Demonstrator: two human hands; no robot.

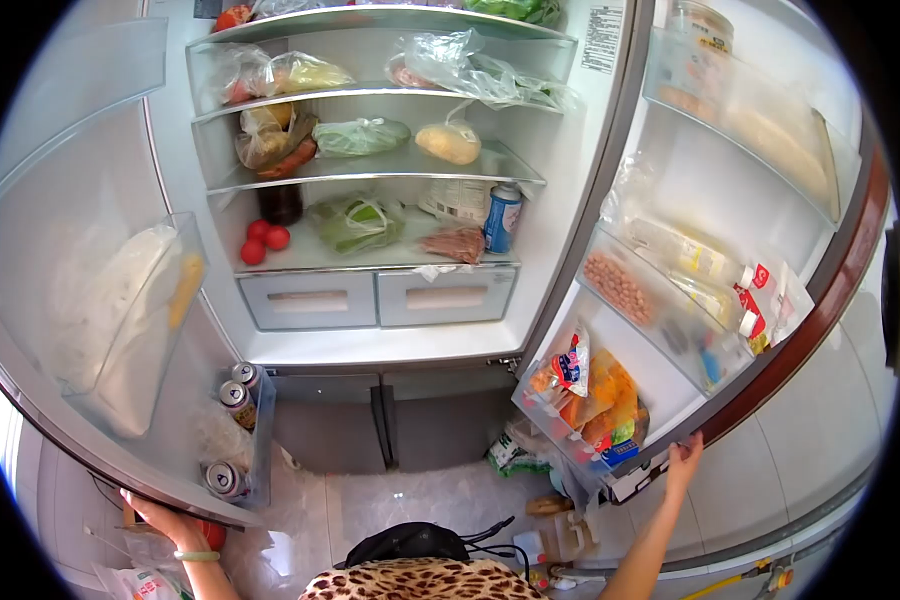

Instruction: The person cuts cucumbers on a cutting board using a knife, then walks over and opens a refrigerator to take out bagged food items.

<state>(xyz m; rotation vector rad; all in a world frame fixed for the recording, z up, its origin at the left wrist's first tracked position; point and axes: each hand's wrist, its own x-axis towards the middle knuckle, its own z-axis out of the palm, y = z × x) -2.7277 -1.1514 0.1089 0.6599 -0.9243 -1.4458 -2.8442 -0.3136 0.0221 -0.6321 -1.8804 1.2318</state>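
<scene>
A double-door refrigerator stands open in front of me. At the lower edge of the left refrigerator door (40, 400) is my left hand (162, 520), with a pale bracelet on the wrist and its fingers partly hidden against the edge. My right hand (680, 466) grips the lower outer edge of the right refrigerator door (770, 385). Beer-like cans (236, 402) stand in the left door's bottom bin, near my left hand. The right door's bottom bin holds an orange food packet (608, 398) and other colourful packets.
Inside, glass shelves carry bagged greens (358, 222), red tomatoes (254, 252), a blue can (502, 218) and a bagged yellow item (448, 143). Two drawers (308, 302) sit below. On the floor are a green-and-white bag (510, 455) and other items; a yellow-handled object (730, 582) lies at right.
</scene>
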